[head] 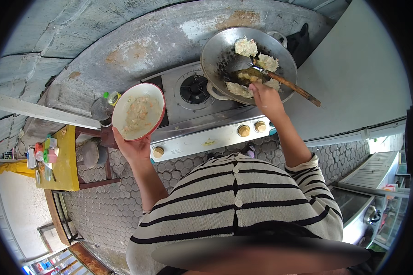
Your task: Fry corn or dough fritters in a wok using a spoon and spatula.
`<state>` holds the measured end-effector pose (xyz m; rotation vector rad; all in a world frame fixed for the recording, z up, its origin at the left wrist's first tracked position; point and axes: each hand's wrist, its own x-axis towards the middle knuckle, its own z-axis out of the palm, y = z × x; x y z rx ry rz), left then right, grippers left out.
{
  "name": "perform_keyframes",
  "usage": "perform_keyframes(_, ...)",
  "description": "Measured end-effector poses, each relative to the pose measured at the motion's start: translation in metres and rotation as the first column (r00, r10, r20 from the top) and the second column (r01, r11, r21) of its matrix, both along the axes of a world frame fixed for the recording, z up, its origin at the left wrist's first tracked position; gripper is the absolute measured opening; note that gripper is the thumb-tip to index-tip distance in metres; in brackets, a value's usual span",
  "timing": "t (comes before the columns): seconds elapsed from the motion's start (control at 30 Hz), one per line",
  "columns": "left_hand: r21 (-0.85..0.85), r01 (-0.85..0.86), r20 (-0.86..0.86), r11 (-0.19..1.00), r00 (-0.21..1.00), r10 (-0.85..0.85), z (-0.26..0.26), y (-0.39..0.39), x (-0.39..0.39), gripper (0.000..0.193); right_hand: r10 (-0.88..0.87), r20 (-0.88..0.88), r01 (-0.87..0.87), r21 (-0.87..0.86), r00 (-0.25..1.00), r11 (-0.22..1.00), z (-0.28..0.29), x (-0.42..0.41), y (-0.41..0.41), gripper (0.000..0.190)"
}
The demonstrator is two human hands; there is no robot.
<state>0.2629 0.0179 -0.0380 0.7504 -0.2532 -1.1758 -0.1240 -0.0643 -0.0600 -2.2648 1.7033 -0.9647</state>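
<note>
My left hand (133, 146) holds a white enamel bowl (119, 113) with a red rim, tilted, with pale batter (141, 113) flecked with orange bits inside. My right hand (268, 99) is over the near side of a large metal wok (211, 51); its fingertips are at a portion of batter, and whether they hold any cannot be seen. Several pale fritters lie in the wok, one at the top (246, 47) and another at the near left (239, 90), around dark oil. A spatula with a wooden handle (292, 88) rests in the wok, its handle over the right rim.
The wok stands on the right part of a gas stove (189, 129); a bare burner (194, 89) is left of it. A bottle with a green cap (106, 95) is behind the bowl. A yellow-covered table (67, 158) with containers stands left. A pale panel (344, 86) rises at right.
</note>
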Motion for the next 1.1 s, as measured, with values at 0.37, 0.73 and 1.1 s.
perform_keyframes(0.37,0.041,0.004,-0.012,0.999,1.0,-0.004,0.004,-0.004,-0.007,0.063,-0.025,0.205,0.02,0.029,0.979,0.999,0.007,-0.026,0.02,0.017)
perform_keyframes(0.73,0.012,0.082,-0.035,0.997,0.996,-0.082,0.0,-0.011,-0.015,0.063,-0.138,0.287,0.101,0.139,0.948,0.985,0.036,-0.028,0.026,0.021)
perform_keyframes(1.1,0.022,0.082,-0.036,0.996,0.996,-0.081,0.001,-0.009,-0.015,0.062,-0.084,0.305,0.036,0.16,0.949,0.987,0.039,-0.008,0.031,0.026)
